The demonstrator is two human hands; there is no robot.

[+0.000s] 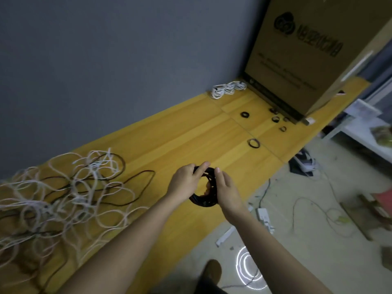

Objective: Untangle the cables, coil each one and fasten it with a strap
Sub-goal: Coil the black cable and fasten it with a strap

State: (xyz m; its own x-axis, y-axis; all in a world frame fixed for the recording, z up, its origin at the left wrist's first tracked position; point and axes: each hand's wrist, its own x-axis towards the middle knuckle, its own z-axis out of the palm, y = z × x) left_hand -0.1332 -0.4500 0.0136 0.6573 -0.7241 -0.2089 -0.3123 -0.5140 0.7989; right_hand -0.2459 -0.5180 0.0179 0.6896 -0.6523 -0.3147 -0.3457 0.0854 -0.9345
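Note:
A coiled black cable (204, 202) hangs above the yellow wooden table (191, 134), held between both hands. My left hand (186, 183) grips the coil's upper left side, fingers curled over it. My right hand (226, 190) grips its right side, with the thumb on the coil's top. A big tangle of white and black cables (63, 194) covers the table's left part. Several small black rolled straps (254, 143) lie farther along the table. Coiled white cables (228, 89) rest at the far end by the wall.
A tall cardboard box (307, 56) stands at the table's far right end. The grey wall (106, 60) runs along the table's back. The floor on the right holds a power strip (264, 218), loose wires and a glowing ring (247, 266).

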